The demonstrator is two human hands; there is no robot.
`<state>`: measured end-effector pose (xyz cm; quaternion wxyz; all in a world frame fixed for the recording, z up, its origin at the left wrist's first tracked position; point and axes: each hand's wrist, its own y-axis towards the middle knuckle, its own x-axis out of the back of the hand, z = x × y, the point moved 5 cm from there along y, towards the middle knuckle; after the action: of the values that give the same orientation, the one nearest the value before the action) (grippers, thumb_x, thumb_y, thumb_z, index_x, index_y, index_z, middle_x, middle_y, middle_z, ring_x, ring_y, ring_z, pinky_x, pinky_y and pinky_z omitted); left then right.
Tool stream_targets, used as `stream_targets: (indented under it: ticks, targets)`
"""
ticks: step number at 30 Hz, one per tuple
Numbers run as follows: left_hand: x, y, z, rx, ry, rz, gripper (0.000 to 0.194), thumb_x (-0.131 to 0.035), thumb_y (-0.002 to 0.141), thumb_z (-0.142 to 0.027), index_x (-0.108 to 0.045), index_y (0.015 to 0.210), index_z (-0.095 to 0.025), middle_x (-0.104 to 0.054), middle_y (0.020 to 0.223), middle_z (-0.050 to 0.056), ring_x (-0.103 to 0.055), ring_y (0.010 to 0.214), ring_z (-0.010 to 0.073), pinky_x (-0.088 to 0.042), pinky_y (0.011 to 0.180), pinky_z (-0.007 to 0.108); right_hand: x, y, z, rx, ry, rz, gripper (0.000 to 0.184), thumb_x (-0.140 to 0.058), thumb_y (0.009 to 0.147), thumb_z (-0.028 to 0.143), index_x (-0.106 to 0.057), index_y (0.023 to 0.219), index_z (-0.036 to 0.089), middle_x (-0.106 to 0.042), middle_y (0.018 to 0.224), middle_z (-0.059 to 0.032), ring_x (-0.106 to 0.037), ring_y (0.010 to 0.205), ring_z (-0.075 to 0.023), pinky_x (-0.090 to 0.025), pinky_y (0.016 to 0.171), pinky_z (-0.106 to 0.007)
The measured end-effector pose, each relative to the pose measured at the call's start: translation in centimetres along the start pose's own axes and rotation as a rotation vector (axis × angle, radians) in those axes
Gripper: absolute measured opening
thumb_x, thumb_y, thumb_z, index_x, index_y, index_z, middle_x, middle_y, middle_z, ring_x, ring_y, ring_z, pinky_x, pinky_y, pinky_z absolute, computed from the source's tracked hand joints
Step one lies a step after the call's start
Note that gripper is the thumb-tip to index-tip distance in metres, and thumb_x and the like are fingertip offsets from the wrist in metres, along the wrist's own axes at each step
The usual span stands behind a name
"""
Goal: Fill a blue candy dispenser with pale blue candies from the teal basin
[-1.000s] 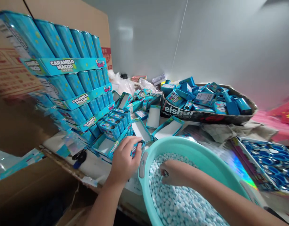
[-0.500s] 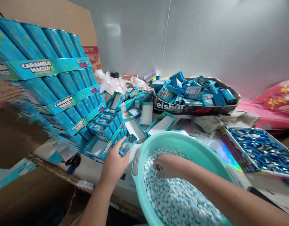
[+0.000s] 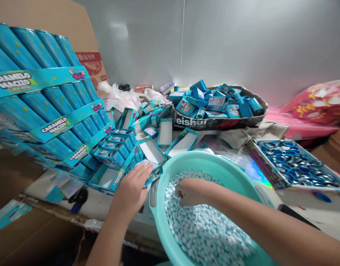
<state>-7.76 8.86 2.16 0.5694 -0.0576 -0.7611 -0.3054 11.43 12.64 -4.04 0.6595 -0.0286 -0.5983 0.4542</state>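
Observation:
My left hand [image 3: 132, 190] grips a small blue candy box [image 3: 155, 173] just left of a teal plastic basin [image 3: 214, 164]. The basin is filled with small white and pale-blue candies [image 3: 203, 229]. My right hand [image 3: 190, 192] rests in the candies near the basin's left side, its fingers curled in a pinch; what they hold is hidden. An open blue display tray [image 3: 106, 177] lies just beyond my left hand, partly filled with small boxes [image 3: 117, 146].
Stacked blue "Caramelo Macizo" display cartons [image 3: 48, 107] rise on the left. A cardboard tray heaped with small blue boxes [image 3: 217, 103] sits behind. Empty open trays [image 3: 182, 142] lie between. A tray of blue round lids [image 3: 292, 162] is on the right. Scissors [image 3: 78, 197] lie near the table edge.
The view has swung so everything shifts left. My left hand has tilted the small box and lowered it beside the basin rim. My right hand stays in the candies.

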Motion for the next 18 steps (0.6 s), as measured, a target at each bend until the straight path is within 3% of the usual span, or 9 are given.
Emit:
stream_targets:
  ticks: [4,10,15,18]
  targets:
    - [-0.1,-0.6,1.1,0.187,-0.094,-0.048,0.057,-0.054,0.087,-0.011,-0.051,0.143,-0.023,-0.059,0.142,0.003,-0.058,0.13,0.0205,-0.048,0.113,0.035,0.3,-0.3,0.2,0.014,0.012,-0.003,0.021,-0.071,0.083,0.033,-0.073,0.101,0.023,-0.071,0.095,-0.0024,-0.06,0.077,-0.0209,-0.028,0.052,-0.027]
    - [-1.0,-1.8,3.0,0.497,-0.132,-0.011,0.042,-0.061,0.091,-0.035,-0.058,0.131,-0.022,-0.064,0.132,0.009,-0.061,0.123,0.0291,-0.055,0.101,0.043,0.3,-0.4,0.2,0.032,0.032,-0.022,0.02,-0.07,0.081,0.031,-0.072,0.098,0.021,-0.069,0.09,-0.0028,-0.058,0.074,-0.0202,-0.028,0.053,-0.027]
    - [-1.6,-2.5,4.0,0.673,-0.153,0.079,0.051,-0.066,0.086,-0.039,-0.055,0.132,-0.019,-0.062,0.134,0.012,-0.06,0.124,0.0316,-0.054,0.102,0.047,0.4,-0.5,0.2,0.025,0.036,-0.026,0.019,-0.071,0.082,0.032,-0.073,0.098,0.021,-0.068,0.088,-0.0024,-0.056,0.072,-0.0193,-0.028,0.052,-0.027]
    - [-0.6,-2.7,4.1,0.67,-0.17,0.026,0.063,-0.067,0.087,-0.047,-0.049,0.142,-0.021,-0.057,0.143,0.011,-0.056,0.13,0.0312,-0.052,0.106,0.047,0.4,-0.4,0.1,0.025,0.043,-0.023,0.019,-0.071,0.081,0.03,-0.073,0.098,0.02,-0.068,0.086,-0.0026,-0.056,0.071,-0.0186,-0.027,0.052,-0.027]
